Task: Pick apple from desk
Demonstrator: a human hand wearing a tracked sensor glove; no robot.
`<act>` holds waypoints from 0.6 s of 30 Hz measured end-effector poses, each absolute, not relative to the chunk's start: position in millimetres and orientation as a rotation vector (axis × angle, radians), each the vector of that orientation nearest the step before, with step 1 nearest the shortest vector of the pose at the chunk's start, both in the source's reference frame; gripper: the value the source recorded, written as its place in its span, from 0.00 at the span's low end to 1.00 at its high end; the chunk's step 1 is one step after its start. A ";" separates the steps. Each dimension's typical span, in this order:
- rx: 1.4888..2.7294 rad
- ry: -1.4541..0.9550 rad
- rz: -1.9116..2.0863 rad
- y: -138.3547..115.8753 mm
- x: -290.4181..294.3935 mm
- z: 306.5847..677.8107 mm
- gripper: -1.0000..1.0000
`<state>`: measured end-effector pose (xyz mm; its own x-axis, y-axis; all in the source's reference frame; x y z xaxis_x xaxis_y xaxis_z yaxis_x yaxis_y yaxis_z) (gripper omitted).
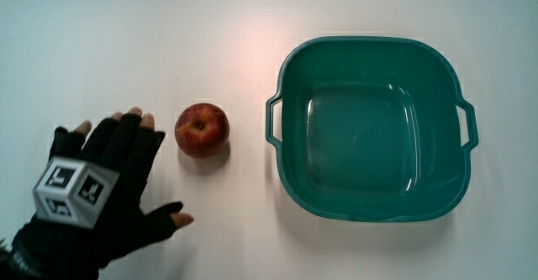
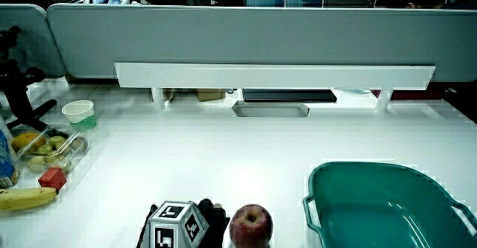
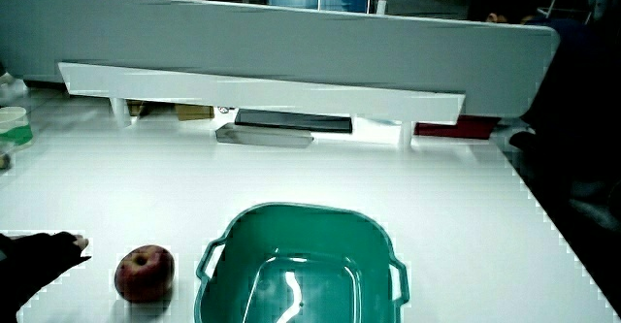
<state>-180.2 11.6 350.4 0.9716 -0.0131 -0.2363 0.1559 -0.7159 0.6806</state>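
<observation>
Nearest of all is the hand, flat on the desk with its fingers spread wide and holding nothing; a small patterned cube sits on the back of the black glove.

The white desk runs up to a low grey partition, along whose foot stands a long white shelf. A green basin with two side handles stands open side up; in both side views it is the biggest thing on the desk.

The apple, red with a yellowish patch near its stem, stands upright on the desk between the hand and the basin. It is just beside the fingertips without touching them, and clearly apart from the basin's nearer handle. Both side views show it beside the glove.

Well apart from these, toward the desk's edge, a side view shows a clear container of fruit, a banana, a pale cup and a small red block.
</observation>
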 end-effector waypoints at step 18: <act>2.294 0.179 -0.360 -29.9 -156.9 373.2 0.50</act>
<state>-156.9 -29.9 373.2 0.9497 0.0153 -0.3129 0.2400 -0.6774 0.6953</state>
